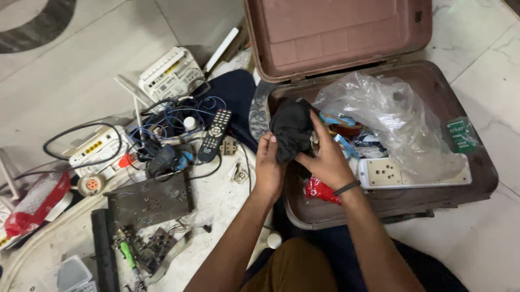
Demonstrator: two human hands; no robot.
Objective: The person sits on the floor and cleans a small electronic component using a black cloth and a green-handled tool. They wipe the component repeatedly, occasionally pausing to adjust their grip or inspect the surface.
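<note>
Beside clear plastic bag (387, 119), hands' (294, 161) black bundle (292, 133).

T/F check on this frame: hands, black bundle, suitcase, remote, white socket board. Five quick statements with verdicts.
1. Both hands hold the black cloth bundle. True: the left hand and the right hand grip it from either side.
2. The suitcase is closed. False: its lid is raised and the inside is in view.
3. The remote control lies inside the suitcase. False: it lies on the floor to the left, among the cables.
4. A white socket board rests in the suitcase beside the clear plastic bag. True.
5. The right wrist is bare. False: it wears a dark band.
</note>
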